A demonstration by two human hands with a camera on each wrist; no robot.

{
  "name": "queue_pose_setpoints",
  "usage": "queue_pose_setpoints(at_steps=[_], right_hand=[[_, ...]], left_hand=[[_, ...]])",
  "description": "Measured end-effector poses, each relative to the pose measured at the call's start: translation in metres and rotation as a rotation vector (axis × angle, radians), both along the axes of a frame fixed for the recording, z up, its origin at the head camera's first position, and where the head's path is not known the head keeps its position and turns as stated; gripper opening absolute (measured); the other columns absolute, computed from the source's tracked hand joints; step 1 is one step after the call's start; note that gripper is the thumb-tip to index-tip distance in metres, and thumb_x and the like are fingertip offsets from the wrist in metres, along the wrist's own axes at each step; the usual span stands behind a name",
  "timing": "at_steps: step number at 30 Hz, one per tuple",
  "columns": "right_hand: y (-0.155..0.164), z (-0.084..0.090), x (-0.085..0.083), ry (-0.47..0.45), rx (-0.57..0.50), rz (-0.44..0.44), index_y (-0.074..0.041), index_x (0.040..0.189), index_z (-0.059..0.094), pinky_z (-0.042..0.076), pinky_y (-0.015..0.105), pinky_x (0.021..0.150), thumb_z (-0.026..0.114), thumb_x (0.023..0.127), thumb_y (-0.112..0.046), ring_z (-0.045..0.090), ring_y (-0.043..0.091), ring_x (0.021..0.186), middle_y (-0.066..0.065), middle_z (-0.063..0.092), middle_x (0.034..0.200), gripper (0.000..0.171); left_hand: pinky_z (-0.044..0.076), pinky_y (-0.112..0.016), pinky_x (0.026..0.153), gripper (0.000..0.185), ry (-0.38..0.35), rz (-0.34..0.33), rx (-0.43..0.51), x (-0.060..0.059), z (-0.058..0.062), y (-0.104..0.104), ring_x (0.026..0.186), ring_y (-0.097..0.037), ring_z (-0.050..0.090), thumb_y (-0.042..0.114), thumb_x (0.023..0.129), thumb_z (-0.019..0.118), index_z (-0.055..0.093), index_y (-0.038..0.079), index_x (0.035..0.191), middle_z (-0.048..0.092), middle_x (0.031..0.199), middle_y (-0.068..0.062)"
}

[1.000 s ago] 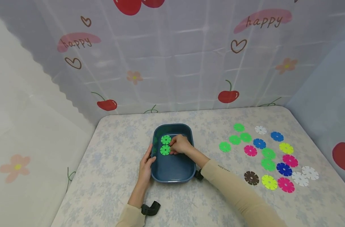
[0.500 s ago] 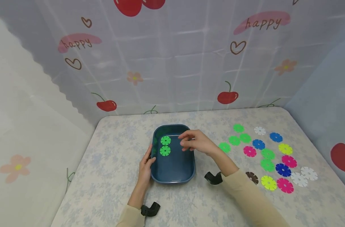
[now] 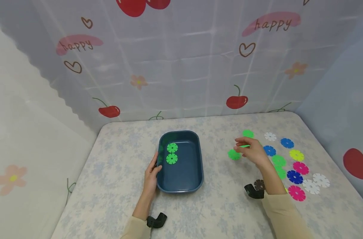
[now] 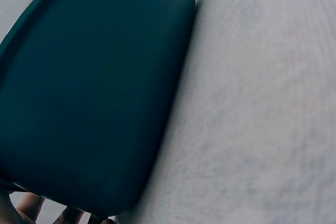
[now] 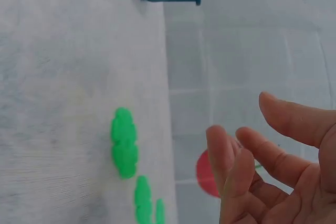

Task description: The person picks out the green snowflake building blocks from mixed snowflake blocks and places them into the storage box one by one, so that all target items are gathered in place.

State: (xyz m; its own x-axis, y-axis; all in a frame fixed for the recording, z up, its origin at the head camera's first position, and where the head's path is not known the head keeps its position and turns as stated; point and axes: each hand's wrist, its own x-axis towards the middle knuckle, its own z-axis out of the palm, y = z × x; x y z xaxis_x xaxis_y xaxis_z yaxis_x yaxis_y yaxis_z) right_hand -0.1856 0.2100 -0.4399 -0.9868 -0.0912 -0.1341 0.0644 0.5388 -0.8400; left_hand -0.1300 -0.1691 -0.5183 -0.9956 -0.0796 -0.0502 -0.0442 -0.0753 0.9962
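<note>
A dark blue rectangular tray (image 3: 181, 179) stands on the table. Two green notched plastic discs (image 3: 172, 158) lie inside it, one behind the other. My left hand (image 3: 151, 174) holds the tray's left side, thumb at the rim and fingers along the outer wall; in the left wrist view the tray wall (image 4: 100, 87) hides most of it. My right hand (image 3: 254, 152) hovers over the loose discs, fingers bent loosely, holding nothing. Nearest to it is a green disc (image 3: 234, 154) on the table. Below the hand's fingers, the right wrist view shows green discs (image 5: 124, 145) edge-on.
Right of the hand lie several more notched discs: a white disc (image 3: 270, 136), blue disc (image 3: 287, 143), yellow disc (image 3: 296, 155), pink disc (image 3: 296, 193) and brown disc (image 3: 259, 185), among others. A printed curtain (image 3: 181, 66) hangs behind the table's back edge.
My right hand has left the tray's inside and moved right, over the loose discs. Both green discs stay in the tray. My left hand keeps its hold.
</note>
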Motion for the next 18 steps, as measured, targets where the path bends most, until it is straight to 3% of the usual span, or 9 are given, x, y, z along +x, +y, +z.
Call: queue_pose_setpoints(at_steps=[10, 18], right_hand=[[0.008, -0.028, -0.002, -0.072, 0.036, -0.082, 0.002, 0.141, 0.049, 0.055, 0.038, 0.080, 0.065, 0.094, -0.020, 0.055, 0.039, 0.115, 0.028, 0.051, 0.135, 0.054], [0.008, -0.049, -0.002, -0.095, 0.031, -0.102, 0.002, 0.142, 0.047, 0.051, 0.045, 0.090, 0.068, 0.091, -0.021, 0.050, 0.043, 0.125, 0.028, 0.049, 0.139, 0.060]], left_hand=[[0.016, -0.049, 0.119, 0.057, 0.010, 0.006, 0.010, 0.001, 0.000, 0.001, 0.149, -0.026, 0.020, 0.007, 0.101, 0.043, 0.031, 0.017, 0.155, 0.021, 0.163, -0.002], [0.016, -0.048, 0.120, 0.057, 0.010, 0.012, 0.011, 0.001, 0.002, 0.001, 0.150, -0.025, 0.019, 0.007, 0.100, 0.044, 0.031, 0.017, 0.155, 0.022, 0.163, -0.002]])
